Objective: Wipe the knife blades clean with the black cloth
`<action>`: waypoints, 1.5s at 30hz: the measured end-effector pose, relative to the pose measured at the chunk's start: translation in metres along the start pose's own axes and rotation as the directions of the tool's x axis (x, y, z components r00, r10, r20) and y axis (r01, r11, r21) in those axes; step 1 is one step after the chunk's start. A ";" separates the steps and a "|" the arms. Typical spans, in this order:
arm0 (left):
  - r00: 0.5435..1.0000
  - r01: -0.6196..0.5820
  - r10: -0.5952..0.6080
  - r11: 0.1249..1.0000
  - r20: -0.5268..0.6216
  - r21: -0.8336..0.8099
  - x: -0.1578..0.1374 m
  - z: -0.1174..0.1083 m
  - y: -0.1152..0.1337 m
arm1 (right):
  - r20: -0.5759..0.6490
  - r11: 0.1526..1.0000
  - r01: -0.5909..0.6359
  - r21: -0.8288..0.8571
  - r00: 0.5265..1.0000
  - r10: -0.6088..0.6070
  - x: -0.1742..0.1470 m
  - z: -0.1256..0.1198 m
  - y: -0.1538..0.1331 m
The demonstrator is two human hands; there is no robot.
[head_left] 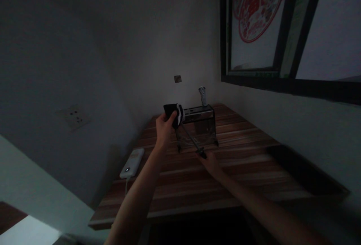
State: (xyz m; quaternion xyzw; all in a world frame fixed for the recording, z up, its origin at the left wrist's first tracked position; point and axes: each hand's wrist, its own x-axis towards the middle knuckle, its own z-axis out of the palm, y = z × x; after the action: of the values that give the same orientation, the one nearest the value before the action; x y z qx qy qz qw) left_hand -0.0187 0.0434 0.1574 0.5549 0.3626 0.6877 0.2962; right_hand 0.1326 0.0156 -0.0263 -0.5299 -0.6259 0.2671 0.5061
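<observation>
My left hand (166, 126) is closed on a black piece with white edging (172, 114), perhaps folded cloth; the dim light hides its exact kind. In my right hand (209, 161) is the dark handle of a thin straight rod-like tool (191, 136), whose shaft slants up and left. The shaft's far end meets the black-and-white piece; whether it goes inside or behind cannot be made out. Just behind both hands stands a black, box-shaped stand (199, 114) with a shiny front edge and short feet. A silvery, crinkled upright cylinder (202, 96) rises on its top.
The wood-grain table (231, 162) fills a corner between walls. A white power bank (132, 163) with a cable lies at the left edge. A dark flat object (304, 170) is along the right edge. A wall socket (75, 117) and a dark-framed window (254, 76) flank the table.
</observation>
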 end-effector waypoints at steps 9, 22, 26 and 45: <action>0.999 0.019 -0.020 1.000 0.049 0.017 -0.019 0.008 -0.007 | -0.005 1.000 0.021 0.008 1.000 -0.021 0.000 0.000 0.000; 0.957 0.084 -0.145 0.967 0.250 0.239 -0.091 0.024 -0.070 | -0.008 0.994 0.043 0.101 0.999 -0.042 0.001 -0.004 -0.003; 0.961 0.066 -0.133 0.962 0.244 0.264 -0.105 0.028 -0.077 | 0.011 0.986 0.032 0.161 0.999 -0.034 -0.001 -0.005 -0.005; 0.949 0.151 -0.204 0.963 0.240 0.222 -0.099 0.025 -0.079 | 0.043 0.987 0.048 0.155 0.998 -0.055 0.000 -0.004 -0.002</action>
State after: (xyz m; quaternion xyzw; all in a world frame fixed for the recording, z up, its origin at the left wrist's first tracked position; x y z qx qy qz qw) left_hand 0.0273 0.0117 0.0405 0.6324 0.4368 0.5391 0.3444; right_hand 0.1357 0.0146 -0.0228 -0.4665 -0.6288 0.3136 0.5373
